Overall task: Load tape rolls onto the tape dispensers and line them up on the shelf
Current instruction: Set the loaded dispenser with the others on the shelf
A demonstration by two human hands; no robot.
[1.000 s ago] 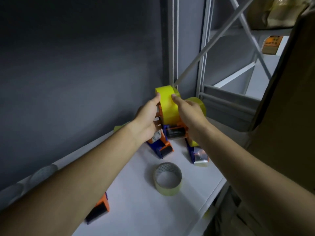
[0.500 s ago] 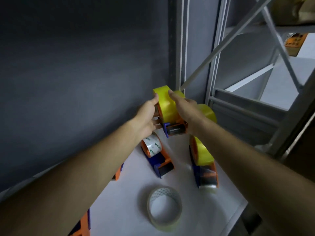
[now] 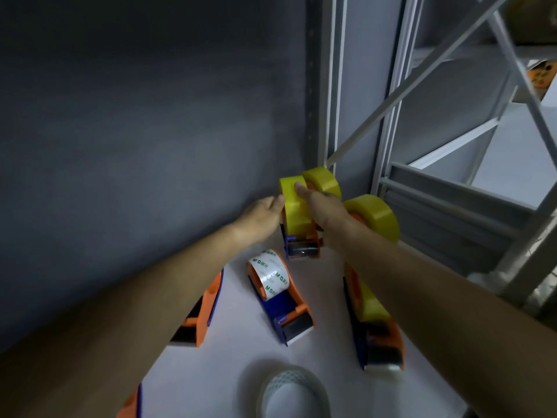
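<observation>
At the back of the shelf (image 3: 229, 375), close to the corner upright (image 3: 327, 86), a loaded dispenser (image 3: 297, 227) is flanked by both hands: the left hand (image 3: 260, 217) touches its left side, the right hand (image 3: 324, 211) lies against its right. Just behind it a second loaded roll (image 3: 324, 181) is tucked in, and a third (image 3: 375, 217) sits off to the right. Nearer the front, a printed-tape dispenser (image 3: 278, 295) is laid in the middle, another dispenser (image 3: 200, 312) to its left under the left forearm, and one more (image 3: 375, 330) to its right. A loose tape roll (image 3: 294, 393) is found nearest the front edge.
</observation>
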